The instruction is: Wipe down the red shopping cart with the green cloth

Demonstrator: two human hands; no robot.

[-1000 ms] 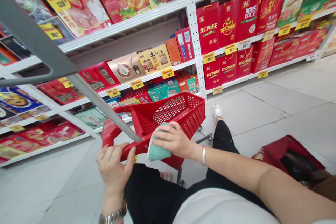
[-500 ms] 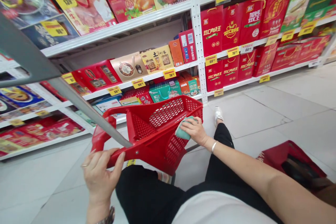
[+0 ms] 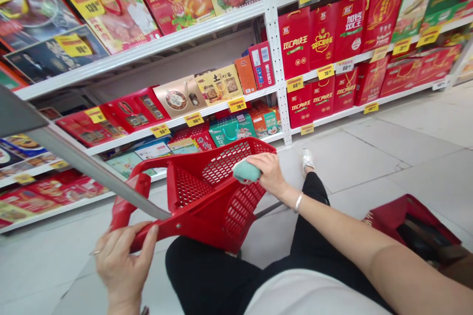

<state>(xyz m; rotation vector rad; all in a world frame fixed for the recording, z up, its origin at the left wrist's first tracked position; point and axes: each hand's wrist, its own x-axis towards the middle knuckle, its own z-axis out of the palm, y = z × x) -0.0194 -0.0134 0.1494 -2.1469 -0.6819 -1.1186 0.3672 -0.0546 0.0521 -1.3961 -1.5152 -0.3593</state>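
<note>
A red plastic shopping cart basket with perforated walls stands in front of my knees. My left hand is wrapped around the red handle at its near left corner. A folded pale green cloth lies over the basket's near rim, with my right hand closed on it. The fingers of my right hand press the cloth against the rim; its underside is hidden. A grey metal pole rises from the handle end toward the upper left.
Shelves with boxed gift foods and yellow price tags run behind the cart. Red gift boxes fill the right-hand shelves. On the tiled floor at the right lies a dark red open bag. My white shoe stands beyond the basket.
My right hand has slid the cloth leftward along the rim. The cart has shifted left, tilting a little, and my left hand has moved left and down with its handle.
</note>
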